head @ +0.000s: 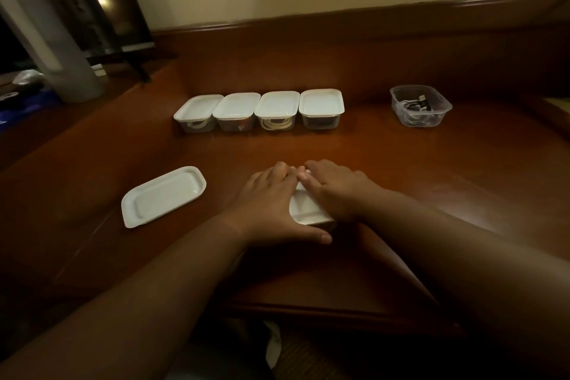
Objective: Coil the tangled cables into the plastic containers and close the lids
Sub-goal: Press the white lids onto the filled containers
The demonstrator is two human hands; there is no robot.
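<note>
A white lid (305,208) lies on a small container near the table's front middle. My left hand (273,205) and my right hand (334,190) both press flat on that lid with straight fingers, fingertips meeting at its far end. The container under it is almost fully hidden. A loose white lid (163,196) lies on the table to the left. Farther back stands a row of several lidded containers (259,109), with coiled cables showing through their clear walls. At the back right, an open clear container (421,105) holds tangled white and black cables.
The wooden table (401,170) has a raised back wall and a front edge near my forearms. A dark screen on a stand (101,9) and a white cylinder (58,49) stand at the far left.
</note>
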